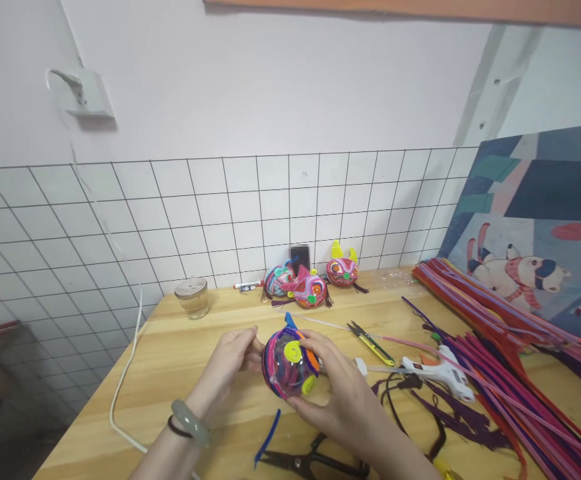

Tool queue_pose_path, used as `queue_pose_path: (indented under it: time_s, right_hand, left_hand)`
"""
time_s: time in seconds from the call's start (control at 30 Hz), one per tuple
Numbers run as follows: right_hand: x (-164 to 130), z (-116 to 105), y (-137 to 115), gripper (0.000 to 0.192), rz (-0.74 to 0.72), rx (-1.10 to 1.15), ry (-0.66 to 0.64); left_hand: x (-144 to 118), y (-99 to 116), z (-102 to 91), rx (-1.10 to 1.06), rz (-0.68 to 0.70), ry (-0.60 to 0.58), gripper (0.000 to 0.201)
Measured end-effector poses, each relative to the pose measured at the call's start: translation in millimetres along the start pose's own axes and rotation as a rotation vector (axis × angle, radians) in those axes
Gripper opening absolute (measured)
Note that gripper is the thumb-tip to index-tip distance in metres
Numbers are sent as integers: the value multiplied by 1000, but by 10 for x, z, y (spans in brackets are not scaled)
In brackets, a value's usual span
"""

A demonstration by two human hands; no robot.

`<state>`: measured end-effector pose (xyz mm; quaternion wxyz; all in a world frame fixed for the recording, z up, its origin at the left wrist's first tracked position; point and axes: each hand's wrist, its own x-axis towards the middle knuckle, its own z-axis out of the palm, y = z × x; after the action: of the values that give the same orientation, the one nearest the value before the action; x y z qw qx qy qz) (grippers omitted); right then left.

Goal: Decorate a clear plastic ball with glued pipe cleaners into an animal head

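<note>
A clear plastic ball (289, 367), partly wrapped in pink, purple and blue pipe cleaners with yellow spirals and an orange piece on it, is held above the table. My right hand (340, 380) grips its right side, thumb below and fingers on top. At its left edge my left hand (237, 353) has curled fingers against it, the fingertips partly hidden. Below the ball lie a short blue pipe cleaner (268, 437) and black scissors (300, 463). A white glue gun (440, 373) rests right of my right hand, near yellow snips (371, 343).
Finished wrapped balls, one pink (310, 291) and one with yellow horns (343, 271), stand against the tiled wall. A glass cup (192, 298) sits at the back left. Bundles of pipe cleaners (495, 393) cover the right side. A white cable (129, 373) crosses the left edge.
</note>
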<state>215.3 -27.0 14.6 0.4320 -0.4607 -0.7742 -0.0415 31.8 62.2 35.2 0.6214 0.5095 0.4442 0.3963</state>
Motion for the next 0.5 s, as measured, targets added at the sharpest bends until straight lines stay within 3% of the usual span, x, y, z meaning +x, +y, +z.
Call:
queue_pose_path:
  time_s: [0.2,0.33,0.43,0.5]
  right_hand:
    - [8,-8,-26,54,-23,-45,-41]
    - [-5,-2,-1,53,-55,-80,-53]
    - [-15,9,18,53,-79,-109,-53]
    - [-19,20,27,52,-97,-130,-51]
  left_hand:
    - [13,36,-36,188,47,-9,30]
    - [-39,83,-16,223,110,31,41]
    - [-124,139,18,209,120,-23,50]
    - [-187,176,34,154,74,-120,57]
